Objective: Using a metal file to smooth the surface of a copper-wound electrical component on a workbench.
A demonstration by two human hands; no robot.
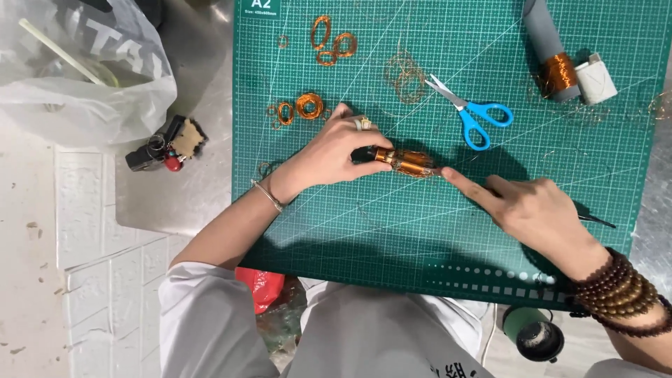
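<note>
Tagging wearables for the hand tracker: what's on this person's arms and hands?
Left hand: a ring on one finger, a thin metal bangle at the wrist, a white sleeve pushed up the arm. Right hand: several strands of brown wooden beads wound around the wrist. No gloves.

**Around the green mat**

A green cutting mat (350, 231) covers the metal table. On it lie blue-handled scissors (470, 112), loose copper wire loops (308, 105) and a grey tube wound with copper wire (553, 63) beside a white spool (596, 78). Left of the mat sit a white plastic bag (77, 77) and a key bunch (168, 144).
</note>
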